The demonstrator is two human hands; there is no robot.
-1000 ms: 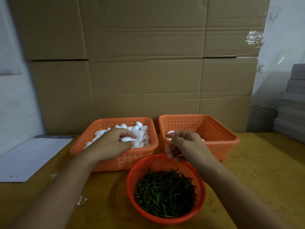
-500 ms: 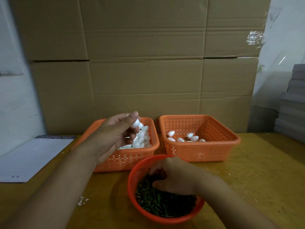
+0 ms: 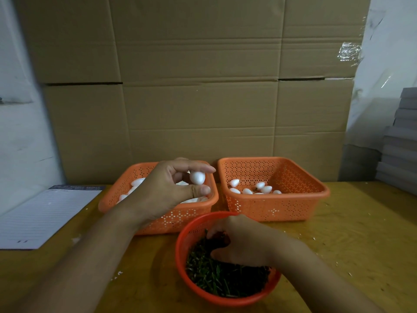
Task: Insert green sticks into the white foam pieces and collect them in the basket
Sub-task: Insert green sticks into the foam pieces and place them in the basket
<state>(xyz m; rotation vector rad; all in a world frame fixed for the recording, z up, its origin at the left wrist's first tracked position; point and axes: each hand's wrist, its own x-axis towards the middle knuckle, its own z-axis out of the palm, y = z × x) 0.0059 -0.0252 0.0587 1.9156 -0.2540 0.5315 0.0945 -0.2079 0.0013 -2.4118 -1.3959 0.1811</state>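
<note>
My left hand (image 3: 171,188) pinches a white egg-shaped foam piece (image 3: 197,177) between thumb and fingers, held above the left orange basket (image 3: 180,218), which is full of loose foam pieces. My right hand (image 3: 243,242) is down in the round red basket (image 3: 228,297), its curled fingers among the green sticks (image 3: 223,281); whether it grips a stick is hidden. The right orange basket (image 3: 293,204) holds several foam pieces (image 3: 255,188) on its floor.
A lined paper pad (image 3: 42,218) lies at the table's left edge. Flattened cardboard (image 3: 198,86) stands as a wall behind the baskets. Grey stacked sheets (image 3: 401,136) sit at the far right. White and green crumbs dot the wooden table (image 3: 361,245).
My left hand lifted a foam piece out of the left basket and raised it. My right hand dropped from above the right basket into the red basket of sticks.
</note>
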